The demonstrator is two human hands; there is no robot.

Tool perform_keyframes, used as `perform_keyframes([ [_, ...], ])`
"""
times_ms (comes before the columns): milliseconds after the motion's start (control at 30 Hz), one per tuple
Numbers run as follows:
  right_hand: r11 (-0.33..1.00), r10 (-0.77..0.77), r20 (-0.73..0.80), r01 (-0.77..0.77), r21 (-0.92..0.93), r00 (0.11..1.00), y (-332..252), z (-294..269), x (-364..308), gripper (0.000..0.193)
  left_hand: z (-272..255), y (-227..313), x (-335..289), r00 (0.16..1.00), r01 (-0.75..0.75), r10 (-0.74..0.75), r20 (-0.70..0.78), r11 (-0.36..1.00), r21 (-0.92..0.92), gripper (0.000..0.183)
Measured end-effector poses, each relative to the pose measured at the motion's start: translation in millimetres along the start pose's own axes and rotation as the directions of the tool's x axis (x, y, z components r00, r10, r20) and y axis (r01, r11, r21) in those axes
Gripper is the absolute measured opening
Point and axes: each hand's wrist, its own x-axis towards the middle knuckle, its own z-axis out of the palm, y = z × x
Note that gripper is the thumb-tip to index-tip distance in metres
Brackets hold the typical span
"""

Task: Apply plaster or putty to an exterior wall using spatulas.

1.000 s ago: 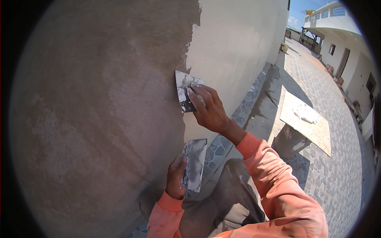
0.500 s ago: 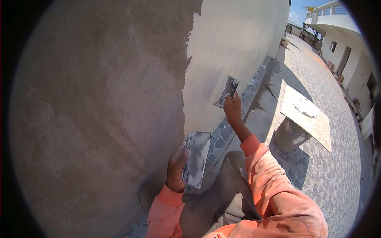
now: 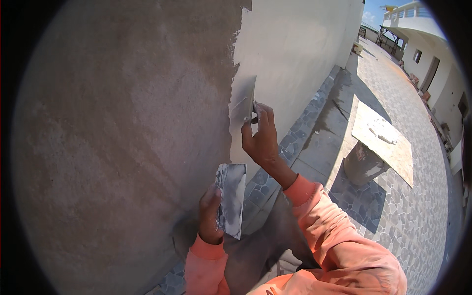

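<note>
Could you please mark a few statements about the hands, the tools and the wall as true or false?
1. The right hand presses a trowel against the wall. True.
2. The left hand is empty. False: it holds a flat blade smeared with plaster.
3. The trowel sits at the edge between the grey-brown part and the pale part of the wall. True.
4. The board on the bucket lies to the person's left. False: it lies to the right, on the paving.
5. Both sleeves are blue. False: they are orange.
</note>
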Motion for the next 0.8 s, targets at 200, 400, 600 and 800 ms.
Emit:
perform_keyframes([
  [200, 0.948, -0.317, 0.089, 0.317, 0.020, 0.944, -43, 0, -26, 0.045, -11, 7, -31, 0.981, 0.029, -0.057, -0.187, 0.989, -0.146, 0.034],
  [400, 0.891, 0.264, 0.257, -0.337, 0.304, 0.930, -57, -50, -34, 0.034, -18, -13, -40, 0.922, -0.079, 0.039, -0.384, 0.993, -0.090, 0.027],
  [600, 0.915, 0.080, 0.329, -0.200, 0.351, 0.941, -78, -87, -51, 0.035, -42, -30, -34, 0.960, 0.102, -0.141, -0.240, 0.980, -0.170, 0.036],
  [800, 0.785, -0.617, 0.505, 0.435, 0.440, 0.603, -84, -91, -64, 0.046, -15, -38, -21, 0.964, 0.257, -0.259, 0.059, 0.856, -0.449, 0.044],
])
